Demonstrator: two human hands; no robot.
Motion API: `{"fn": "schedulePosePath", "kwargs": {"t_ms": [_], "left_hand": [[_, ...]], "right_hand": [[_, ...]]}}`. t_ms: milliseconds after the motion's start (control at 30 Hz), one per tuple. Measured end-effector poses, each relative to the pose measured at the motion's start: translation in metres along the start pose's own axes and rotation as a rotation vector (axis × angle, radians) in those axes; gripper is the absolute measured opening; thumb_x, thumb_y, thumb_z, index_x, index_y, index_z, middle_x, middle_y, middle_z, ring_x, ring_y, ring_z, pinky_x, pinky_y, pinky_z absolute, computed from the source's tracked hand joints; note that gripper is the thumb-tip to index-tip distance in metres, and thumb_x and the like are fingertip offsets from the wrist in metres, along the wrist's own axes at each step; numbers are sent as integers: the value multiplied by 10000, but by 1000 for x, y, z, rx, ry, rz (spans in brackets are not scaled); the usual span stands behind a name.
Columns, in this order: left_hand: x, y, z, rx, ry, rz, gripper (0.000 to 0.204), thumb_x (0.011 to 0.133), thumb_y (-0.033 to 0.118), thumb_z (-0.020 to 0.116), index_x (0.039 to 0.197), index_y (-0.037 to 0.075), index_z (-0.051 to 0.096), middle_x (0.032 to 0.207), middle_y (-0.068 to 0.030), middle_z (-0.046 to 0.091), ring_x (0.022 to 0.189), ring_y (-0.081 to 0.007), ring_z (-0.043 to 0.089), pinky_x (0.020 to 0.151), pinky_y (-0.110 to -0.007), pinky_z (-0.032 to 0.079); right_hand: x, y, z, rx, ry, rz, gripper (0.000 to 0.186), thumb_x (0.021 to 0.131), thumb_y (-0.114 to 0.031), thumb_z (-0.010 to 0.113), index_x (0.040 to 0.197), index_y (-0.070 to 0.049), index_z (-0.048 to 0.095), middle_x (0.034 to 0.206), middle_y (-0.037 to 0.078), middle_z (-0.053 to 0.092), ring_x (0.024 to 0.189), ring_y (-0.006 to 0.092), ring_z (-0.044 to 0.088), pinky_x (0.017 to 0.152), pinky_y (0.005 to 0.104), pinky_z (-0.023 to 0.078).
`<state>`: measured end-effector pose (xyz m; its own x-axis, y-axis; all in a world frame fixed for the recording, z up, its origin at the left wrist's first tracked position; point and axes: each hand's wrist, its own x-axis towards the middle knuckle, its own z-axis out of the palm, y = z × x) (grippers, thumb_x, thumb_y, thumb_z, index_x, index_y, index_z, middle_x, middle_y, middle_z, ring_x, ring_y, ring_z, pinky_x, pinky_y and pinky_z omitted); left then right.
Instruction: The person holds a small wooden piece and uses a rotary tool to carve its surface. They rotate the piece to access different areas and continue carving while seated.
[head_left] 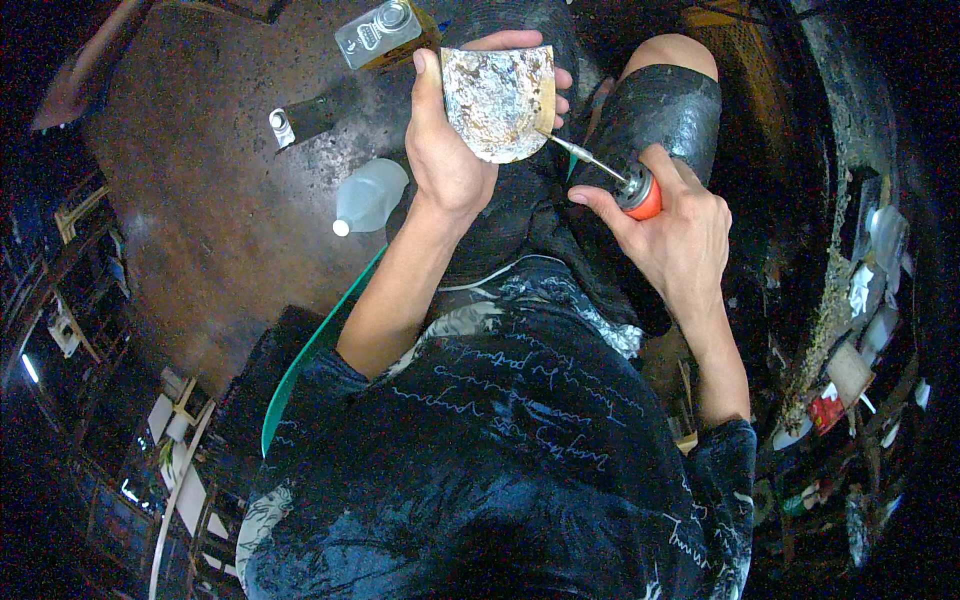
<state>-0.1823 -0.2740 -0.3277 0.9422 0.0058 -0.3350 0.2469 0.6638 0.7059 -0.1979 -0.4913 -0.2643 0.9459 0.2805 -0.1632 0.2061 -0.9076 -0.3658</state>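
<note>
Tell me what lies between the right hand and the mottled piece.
Head view: a slim metal tool shaft reaches from the right hand toward the mottled piece.

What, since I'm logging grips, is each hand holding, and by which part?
The left hand holds a mottled round-ended piece from behind, thumb at its left edge; the right hand holds a thin-tipped tool by its orange body.

Free room lies between the forearms [405,280] [714,360], the rotary tool [642,200] barring its far end
</note>
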Motion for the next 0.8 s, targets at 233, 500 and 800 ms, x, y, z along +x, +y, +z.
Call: {"fn": "schedulePosePath", "kwargs": {"t_ms": [233,500,800], "left_hand": [[-2,-1,3,37,24,47,957,1094,751,145,1398,-19,624,1101,-234,778,913,-299,780,827,-418,660],[0,-6,5,-7,45,100,967,1087,768,159,1396,-24,621,1104,-245,773,917,-311,778,834,-428,656],[-1,-8,5,5,55,133,964,1084,774,169,1415,-22,600,1118,-244,769,925,-310,773,843,-428,649]], "right_hand": [[0,1,2,-1,35,-31,723,802,-770,806,981,-79,693,748,191,725,618,414,737,518,502,582],[0,-1,2,-14,31,-28,733,796,-786,795,994,-88,694,744,181,720,621,407,739,520,500,585],[1,0,1,-1,16,12,703,783,-721,850,988,-66,700,782,181,736,683,406,756,581,479,595]]}}
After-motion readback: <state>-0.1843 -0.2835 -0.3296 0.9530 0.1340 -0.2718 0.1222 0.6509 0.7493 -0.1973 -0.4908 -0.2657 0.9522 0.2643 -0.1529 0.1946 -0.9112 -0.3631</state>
